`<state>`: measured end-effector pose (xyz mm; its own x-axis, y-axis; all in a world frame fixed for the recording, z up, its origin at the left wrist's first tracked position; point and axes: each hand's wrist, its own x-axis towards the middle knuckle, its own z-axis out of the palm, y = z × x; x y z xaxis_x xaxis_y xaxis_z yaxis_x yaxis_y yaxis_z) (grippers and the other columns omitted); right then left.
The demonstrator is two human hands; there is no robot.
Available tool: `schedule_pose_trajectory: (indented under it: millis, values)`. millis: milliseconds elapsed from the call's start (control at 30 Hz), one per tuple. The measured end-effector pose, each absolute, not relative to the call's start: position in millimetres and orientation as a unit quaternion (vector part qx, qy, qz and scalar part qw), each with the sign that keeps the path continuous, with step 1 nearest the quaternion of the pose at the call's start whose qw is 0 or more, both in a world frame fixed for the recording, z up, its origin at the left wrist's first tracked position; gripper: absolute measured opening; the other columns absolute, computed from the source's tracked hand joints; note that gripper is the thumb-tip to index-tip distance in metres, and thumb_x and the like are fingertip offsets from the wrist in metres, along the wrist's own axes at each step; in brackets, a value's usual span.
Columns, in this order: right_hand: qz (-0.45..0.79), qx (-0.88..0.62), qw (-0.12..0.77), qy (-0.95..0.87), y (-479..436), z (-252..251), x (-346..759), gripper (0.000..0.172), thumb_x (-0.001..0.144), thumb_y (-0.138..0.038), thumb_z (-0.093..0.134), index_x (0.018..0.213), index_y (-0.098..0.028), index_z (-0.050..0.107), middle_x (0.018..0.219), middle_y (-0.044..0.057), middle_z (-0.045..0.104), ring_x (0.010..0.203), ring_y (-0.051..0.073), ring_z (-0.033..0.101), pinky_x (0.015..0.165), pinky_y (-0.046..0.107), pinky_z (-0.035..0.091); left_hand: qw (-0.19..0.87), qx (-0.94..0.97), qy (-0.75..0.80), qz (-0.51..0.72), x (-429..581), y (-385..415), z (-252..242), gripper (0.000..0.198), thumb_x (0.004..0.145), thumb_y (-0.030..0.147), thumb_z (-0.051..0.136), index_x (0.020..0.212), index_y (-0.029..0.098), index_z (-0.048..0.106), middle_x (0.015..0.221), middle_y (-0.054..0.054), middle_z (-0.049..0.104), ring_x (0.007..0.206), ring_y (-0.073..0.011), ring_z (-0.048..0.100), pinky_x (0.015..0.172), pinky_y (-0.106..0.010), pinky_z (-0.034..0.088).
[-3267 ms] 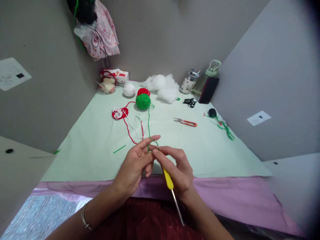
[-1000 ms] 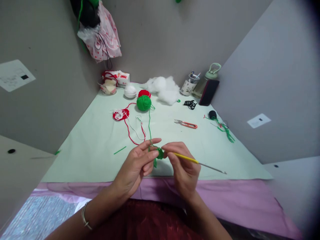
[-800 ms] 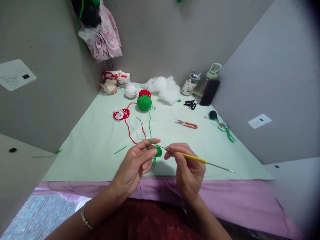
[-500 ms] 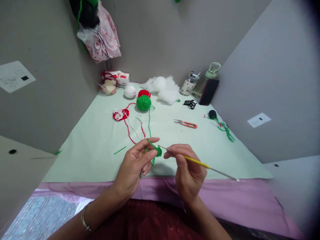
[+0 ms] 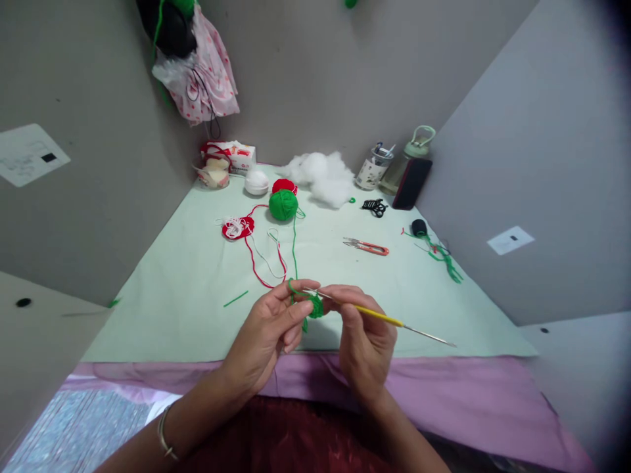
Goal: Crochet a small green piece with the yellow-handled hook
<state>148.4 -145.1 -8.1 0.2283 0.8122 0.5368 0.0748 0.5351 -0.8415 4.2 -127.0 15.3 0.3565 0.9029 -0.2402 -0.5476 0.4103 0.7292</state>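
Note:
Between thumb and fingers, my left hand (image 5: 273,318) pinches a small green crochet piece (image 5: 316,306), with green yarn looped over its index finger. That yarn runs back to a green yarn ball (image 5: 283,205). My right hand (image 5: 365,335) is closed around the yellow grip of a crochet hook (image 5: 377,315), held like a pen. The hook's thin metal tip lies at the top edge of the green piece, close to the left index finger. Whether the tip is inside a loop is too small to tell. A short green yarn tail hangs below the piece.
Thread snips (image 5: 365,246) lie right of centre, near a black hair clip (image 5: 375,207). A red piece with white yarn (image 5: 238,227) rests at left. Behind are white stuffing (image 5: 323,179), a pen cup (image 5: 374,168), a bottle (image 5: 419,144) and a phone (image 5: 413,184).
My right hand and the hook have moved left, bringing the tip to the green piece. The two hands are now closer together.

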Motion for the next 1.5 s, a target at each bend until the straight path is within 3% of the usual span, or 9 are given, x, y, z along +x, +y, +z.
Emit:
schedule_pose_trajectory:
  millis: [167, 300, 433, 767, 1500]
  values:
    - [0.252, -0.393, 0.667, -0.581, -146.8, -6.0, 149.4, 0.022, 0.105, -0.021, 0.062, 0.111, -0.03, 0.081, 0.101, 0.005, 0.08, 0.095, 0.02, 0.074, 0.079, 0.036, 0.063, 0.766, 0.277, 0.328, 0.478, 7.2, -125.6, 15.2, 0.028, 0.079, 0.027, 0.092, 0.102, 0.018, 0.079, 0.064, 0.008, 0.052, 0.042, 0.0, 0.034, 0.041, -0.014, 0.027]
    - [0.223, -0.423, 0.661, -0.579, -148.2, -0.6, 152.8, 0.022, 0.105, -0.019, 0.062, 0.107, -0.029, 0.081, 0.093, 0.003, 0.077, 0.084, 0.018, 0.073, 0.073, 0.033, 0.062, 0.779, 0.279, 0.324, 0.459, 8.1, -127.0, 17.8, 0.029, 0.08, 0.026, 0.091, 0.103, 0.016, 0.076, 0.065, 0.008, 0.051, 0.043, 0.0001, 0.03, 0.041, -0.014, 0.024]
    - [0.276, -0.421, 0.671, -0.545, -149.4, -1.6, 156.4, 0.02, 0.105, -0.02, 0.062, 0.107, -0.026, 0.081, 0.09, 0.002, 0.075, 0.075, 0.015, 0.072, 0.07, 0.03, 0.061, 0.786, 0.27, 0.319, 0.456, 7.8, -128.6, 17.2, 0.028, 0.082, 0.024, 0.089, 0.103, 0.017, 0.072, 0.065, 0.009, 0.05, 0.045, -0.0009, 0.026, 0.041, -0.015, 0.023]
    - [0.338, -0.362, 0.723, -0.482, -153.5, 3.8, 165.1, 0.021, 0.108, -0.024, 0.06, 0.108, -0.026, 0.08, 0.099, 0.001, 0.076, 0.075, 0.011, 0.076, 0.071, 0.026, 0.063, 0.804, 0.249, 0.307, 0.444, 7.0, -125.9, 20.1, 0.024, 0.081, 0.023, 0.089, 0.096, 0.017, 0.071, 0.053, 0.013, 0.038, 0.045, -0.0032, 0.019, 0.041, -0.015, 0.022]
    - [0.33, -0.38, 0.68, -0.533, -149.7, 5.4, 162.7, 0.021, 0.107, -0.02, 0.06, 0.106, -0.025, 0.08, 0.094, 0.001, 0.075, 0.075, 0.012, 0.077, 0.072, 0.026, 0.065, 0.789, 0.261, 0.332, 0.447, 5.6, -122.3, 20.9, 0.026, 0.079, 0.031, 0.092, 0.09, 0.016, 0.073, 0.049, 0.012, 0.042, 0.041, -0.0022, 0.026, 0.039, -0.014, 0.023]
